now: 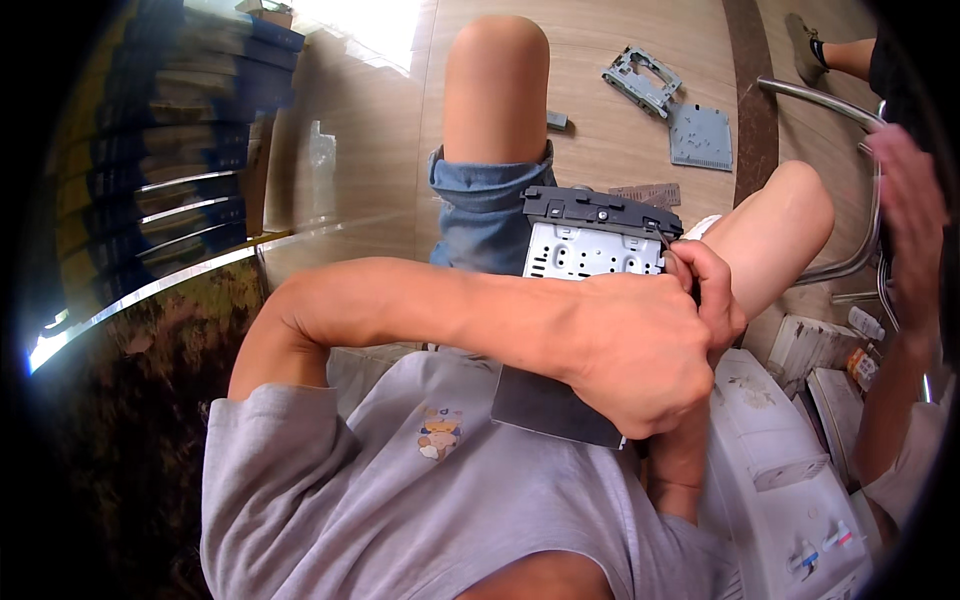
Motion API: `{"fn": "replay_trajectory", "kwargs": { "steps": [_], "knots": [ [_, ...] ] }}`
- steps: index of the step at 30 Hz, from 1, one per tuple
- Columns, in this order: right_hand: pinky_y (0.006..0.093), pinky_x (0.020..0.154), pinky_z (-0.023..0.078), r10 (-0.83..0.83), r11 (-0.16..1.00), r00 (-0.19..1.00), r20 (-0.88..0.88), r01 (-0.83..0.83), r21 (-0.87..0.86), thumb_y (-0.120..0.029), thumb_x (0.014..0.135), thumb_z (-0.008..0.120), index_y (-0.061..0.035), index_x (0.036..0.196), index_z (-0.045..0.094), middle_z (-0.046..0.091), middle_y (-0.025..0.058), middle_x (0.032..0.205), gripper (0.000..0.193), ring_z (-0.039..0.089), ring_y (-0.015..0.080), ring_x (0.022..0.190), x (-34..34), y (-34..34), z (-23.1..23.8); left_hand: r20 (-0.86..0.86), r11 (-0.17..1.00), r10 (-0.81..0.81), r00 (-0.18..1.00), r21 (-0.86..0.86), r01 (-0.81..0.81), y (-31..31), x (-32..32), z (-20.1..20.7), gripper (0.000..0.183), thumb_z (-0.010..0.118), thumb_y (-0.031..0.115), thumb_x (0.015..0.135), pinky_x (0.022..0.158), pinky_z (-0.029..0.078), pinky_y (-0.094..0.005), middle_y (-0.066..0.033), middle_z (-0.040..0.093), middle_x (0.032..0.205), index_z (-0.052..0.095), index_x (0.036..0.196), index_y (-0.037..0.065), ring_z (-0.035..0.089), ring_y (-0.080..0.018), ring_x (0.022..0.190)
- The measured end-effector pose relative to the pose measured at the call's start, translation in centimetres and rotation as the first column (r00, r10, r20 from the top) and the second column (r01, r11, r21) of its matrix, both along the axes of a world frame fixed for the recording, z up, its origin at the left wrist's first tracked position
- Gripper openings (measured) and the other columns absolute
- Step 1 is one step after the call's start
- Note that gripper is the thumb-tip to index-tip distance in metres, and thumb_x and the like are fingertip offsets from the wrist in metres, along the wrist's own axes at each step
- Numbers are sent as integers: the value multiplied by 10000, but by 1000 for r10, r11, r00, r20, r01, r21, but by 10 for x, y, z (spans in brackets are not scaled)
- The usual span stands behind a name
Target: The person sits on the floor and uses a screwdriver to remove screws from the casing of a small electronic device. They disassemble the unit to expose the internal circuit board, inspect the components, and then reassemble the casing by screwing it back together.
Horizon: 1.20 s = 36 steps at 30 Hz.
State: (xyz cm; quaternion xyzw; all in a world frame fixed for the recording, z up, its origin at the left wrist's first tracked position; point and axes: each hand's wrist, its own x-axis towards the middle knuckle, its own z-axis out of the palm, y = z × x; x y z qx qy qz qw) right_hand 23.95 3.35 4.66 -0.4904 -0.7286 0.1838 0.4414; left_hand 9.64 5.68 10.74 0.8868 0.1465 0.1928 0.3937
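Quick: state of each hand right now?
Left hand: closed in a fist; anything inside is hidden.
Right hand: fingers bent at the metal unit's corner, partly hidden; grip cannot be told.

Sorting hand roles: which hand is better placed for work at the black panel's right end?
Right, probably. The right hand's fingers are close to that end of the black panel. The left hand sits farther back, its fingers hidden.

Probably a repair shop: blurred, stacked blue rectangular boxes [205,145]; a grey openwork metal frame [633,90] on the glossy beige tiled floor [605,150].
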Motion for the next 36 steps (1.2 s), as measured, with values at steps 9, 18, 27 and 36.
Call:
{"fn": "replay_trajectory", "kwargs": {
  "steps": [9,18,27,36],
  "knots": [
    [340,597,522,192,980,981,19,-190,-55,-26,931,699,14,997,652,662,122,784,90,664,241,660,26,18,17,3,999,-34,999,-21,34,6,6,-2,177,671,233,644,494,494,-425,-107,623,562,658,548,85,621,-322,510],
    [386,576,501,284,957,937,202,-265,-117,40,856,712,13,1010,657,625,130,748,166,651,284,648,31,31,40,19,998,-39,999,-58,40,8,5,-1,184,672,246,652,487,504,-422,-99,613,559,656,546,96,629,-323,518],
    [387,620,525,372,922,905,206,-334,-198,59,862,679,19,1083,673,671,152,822,225,683,301,711,41,30,60,36,999,-34,999,-37,35,0,-2,1,205,669,256,660,485,507,-421,-93,622,569,649,540,92,632,-316,515],
    [358,616,532,437,860,883,170,-355,-366,67,854,665,13,1049,689,686,134,814,204,691,285,697,42,29,89,-141,980,-167,976,-136,148,1,-5,20,178,687,247,682,604,557,-449,-134,676,633,734,672,75,687,-357,636]
  ]
}}
